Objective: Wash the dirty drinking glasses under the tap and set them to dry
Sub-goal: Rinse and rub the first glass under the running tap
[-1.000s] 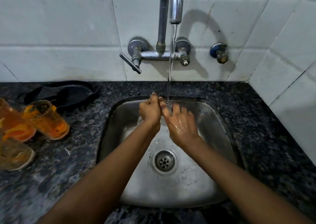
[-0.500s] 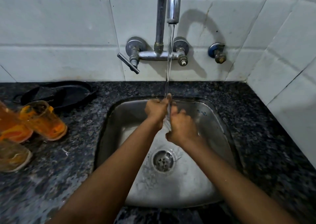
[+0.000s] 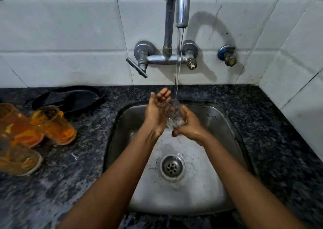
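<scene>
1. My right hand [image 3: 189, 123] grips a clear glass [image 3: 173, 113] round its lower part, over the back of the sink [image 3: 225, 123]. The glass tilts away from me, mouth up toward the stream.

2. My left hand [image 3: 155, 111] lies flat against the glass's left side, fingers [image 3: 163, 93] straight and spread, not curled round it.

3. A second ago my hands were pressed together under the tap [image 3: 181, 6] and I could not make out the glass at all. Half a second ago both were bunched close. Now the left has opened and the glass shows plainly between them.

4. Water [image 3: 178, 62] runs down from the tap and meets the glass at its far rim. I judge this is the rinse of this glass, with the rubbing about over.

5. On the table [image 3: 83, 167] to my left lie three glasses on their sides: one orange glass [image 3: 56, 123] nearest the sink, another [image 3: 17, 123] behind it, and a paler one [image 3: 19, 158] toward me. They look streaked with orange, so I take them as not yet washed.

6. A black pan [image 3: 70, 97] sits at the back of the table, behind those glasses.

7. I see no rack or drying spot. The next move, as I judge it, is tipping the water out and finding a place to stand this glass.

8. The risk is slip: wet glass, wet hands, steel sink below.
</scene>
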Available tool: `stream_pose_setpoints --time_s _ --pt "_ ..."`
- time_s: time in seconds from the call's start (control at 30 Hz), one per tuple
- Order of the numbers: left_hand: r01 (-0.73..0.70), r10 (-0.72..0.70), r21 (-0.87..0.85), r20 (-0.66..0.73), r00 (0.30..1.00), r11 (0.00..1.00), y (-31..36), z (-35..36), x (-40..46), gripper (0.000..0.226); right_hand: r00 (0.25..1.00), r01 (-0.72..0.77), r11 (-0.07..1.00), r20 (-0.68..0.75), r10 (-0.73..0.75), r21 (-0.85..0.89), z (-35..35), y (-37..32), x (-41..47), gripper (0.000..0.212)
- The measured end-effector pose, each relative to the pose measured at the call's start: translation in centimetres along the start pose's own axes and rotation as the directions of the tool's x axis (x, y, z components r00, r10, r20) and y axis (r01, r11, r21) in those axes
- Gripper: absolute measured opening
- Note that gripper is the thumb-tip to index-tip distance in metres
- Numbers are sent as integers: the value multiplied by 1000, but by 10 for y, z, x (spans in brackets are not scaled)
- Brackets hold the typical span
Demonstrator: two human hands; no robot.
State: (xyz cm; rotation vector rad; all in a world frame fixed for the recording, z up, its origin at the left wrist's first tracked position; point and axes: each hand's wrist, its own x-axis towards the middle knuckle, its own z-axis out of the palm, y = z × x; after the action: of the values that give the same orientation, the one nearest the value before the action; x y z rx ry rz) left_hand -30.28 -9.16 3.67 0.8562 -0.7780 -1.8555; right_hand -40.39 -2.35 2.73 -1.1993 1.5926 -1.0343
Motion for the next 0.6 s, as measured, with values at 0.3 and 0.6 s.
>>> stream_pose_setpoints --time_s 0.3,0.6 --pt "-121 108 144 91 990 982 8 12 -22 42 998 -34 997 -44 37 62 0 11 8 78" --pt "259 -192 244 -267 944 935 -7 -38 -7 35 999 29 938 37 -18 -345 -38 -21 9 73"
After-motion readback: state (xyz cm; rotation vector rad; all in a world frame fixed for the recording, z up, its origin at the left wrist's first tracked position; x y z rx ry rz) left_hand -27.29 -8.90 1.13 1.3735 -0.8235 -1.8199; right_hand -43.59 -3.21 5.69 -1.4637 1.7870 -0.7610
